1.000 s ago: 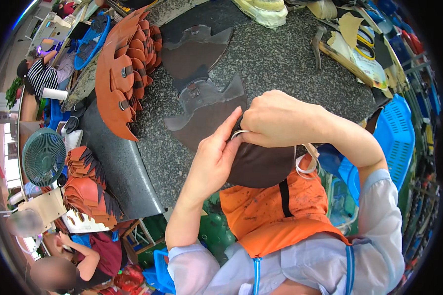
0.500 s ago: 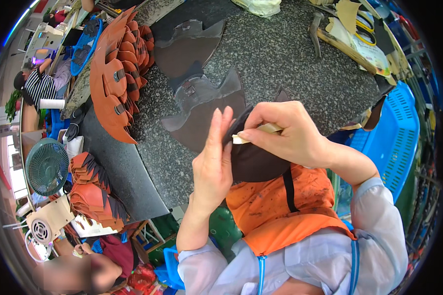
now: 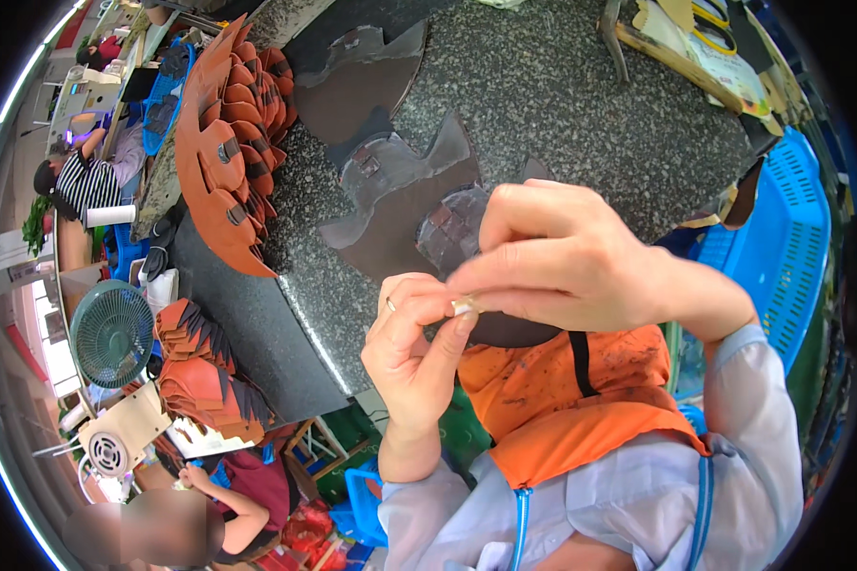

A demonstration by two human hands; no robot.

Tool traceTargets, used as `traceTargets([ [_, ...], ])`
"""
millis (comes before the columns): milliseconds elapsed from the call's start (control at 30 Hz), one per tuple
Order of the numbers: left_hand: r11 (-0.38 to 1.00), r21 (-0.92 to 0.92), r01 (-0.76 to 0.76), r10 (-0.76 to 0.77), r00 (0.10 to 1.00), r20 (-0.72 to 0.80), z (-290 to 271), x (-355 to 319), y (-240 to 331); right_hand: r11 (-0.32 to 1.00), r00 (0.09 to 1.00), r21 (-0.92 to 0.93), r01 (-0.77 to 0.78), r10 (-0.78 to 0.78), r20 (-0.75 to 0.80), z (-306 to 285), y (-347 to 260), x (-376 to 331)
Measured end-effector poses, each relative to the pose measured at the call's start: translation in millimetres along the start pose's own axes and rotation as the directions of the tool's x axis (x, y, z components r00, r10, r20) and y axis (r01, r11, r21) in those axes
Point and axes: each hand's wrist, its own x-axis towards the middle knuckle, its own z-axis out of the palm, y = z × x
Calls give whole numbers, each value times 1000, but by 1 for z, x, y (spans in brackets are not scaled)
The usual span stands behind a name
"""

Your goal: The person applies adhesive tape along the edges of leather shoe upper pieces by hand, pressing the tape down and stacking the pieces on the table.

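Observation:
My right hand [image 3: 586,255] and my left hand [image 3: 411,347] meet above the near edge of the dark stone table. Between their fingertips is a small whitish strip [image 3: 463,307], pinched by both; most of it is hidden by fingers. Below my hands lies a dark brown leather piece [image 3: 509,329], largely covered by them. Just beyond my fingers shows a dark piece with a grey patched underside [image 3: 450,228]; I cannot tell if it is the same one. Farther off lie a brown leather piece with a grey edge [image 3: 400,176] and another like it [image 3: 362,90].
Overlapping orange-brown leather pieces [image 3: 221,157] stand at the table's left. A hooked tool [image 3: 612,43] and yellow-handled scissors [image 3: 714,33] lie far right, above a blue plastic basket [image 3: 795,219]. A green fan [image 3: 112,333] and a seated co-worker [image 3: 243,504] are at left.
My left hand has let go of the dark leather piece, which now lies lower, and has curled its fingers to the whitish strip. My right hand still pinches the strip. The whole view has shifted slightly.

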Motion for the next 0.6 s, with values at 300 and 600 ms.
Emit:
traceTargets([
  [300, 955, 231, -186, 156, 978, 140, -6, 5, 11, 982, 960, -67, 176, -156, 234, -15, -1, 9],
  [600, 996, -85, -4, 6, 1000, 20, 7, 1, 11, 993, 994, 63, 98, -96, -46, 18, 9, -10],
])
